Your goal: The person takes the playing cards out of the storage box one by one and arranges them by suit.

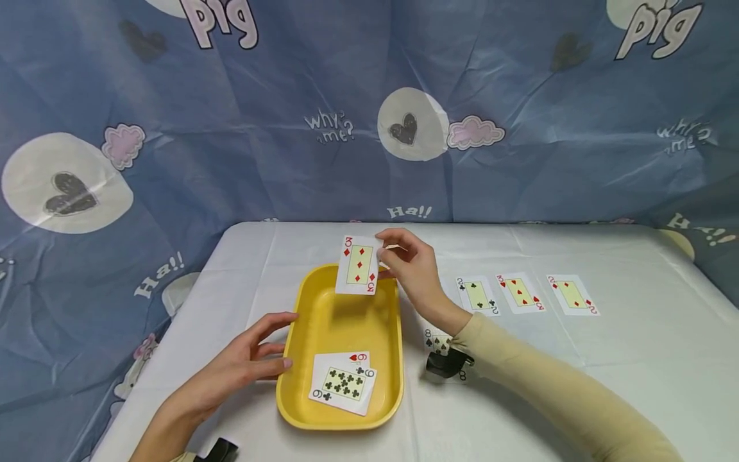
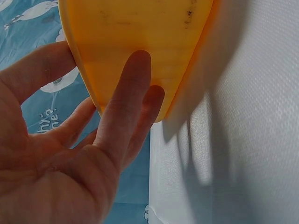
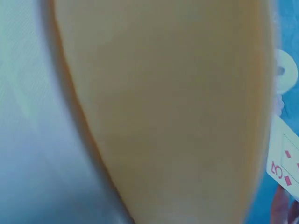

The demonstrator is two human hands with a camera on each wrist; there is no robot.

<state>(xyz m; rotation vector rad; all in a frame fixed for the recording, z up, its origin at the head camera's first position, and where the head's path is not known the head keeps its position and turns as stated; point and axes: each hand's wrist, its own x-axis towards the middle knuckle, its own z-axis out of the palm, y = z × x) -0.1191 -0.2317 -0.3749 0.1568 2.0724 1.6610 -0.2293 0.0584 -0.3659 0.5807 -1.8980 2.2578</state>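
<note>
A yellow tray (image 1: 346,321) sits mid-table with two cards (image 1: 344,384) at its near end, a clubs card lying over a hearts card. My right hand (image 1: 388,253) pinches a three of diamonds (image 1: 359,264) by its right edge, above the tray's far end. In the right wrist view the tray (image 3: 163,107) is a blur and only the card's corner (image 3: 285,170) shows. My left hand (image 1: 271,350) lies with straight fingers against the tray's left rim. The left wrist view shows that hand (image 2: 93,140) touching the tray's outer wall (image 2: 135,28).
To the right of the tray, a two of clubs (image 1: 476,295), a three of hearts (image 1: 519,292) and a two of diamonds (image 1: 572,294) lie face up in a row on the white tablecloth (image 1: 635,359). An eight of clubs (image 1: 437,341) is partly under my right wrist. A blue printed sheet (image 1: 369,96) hangs behind.
</note>
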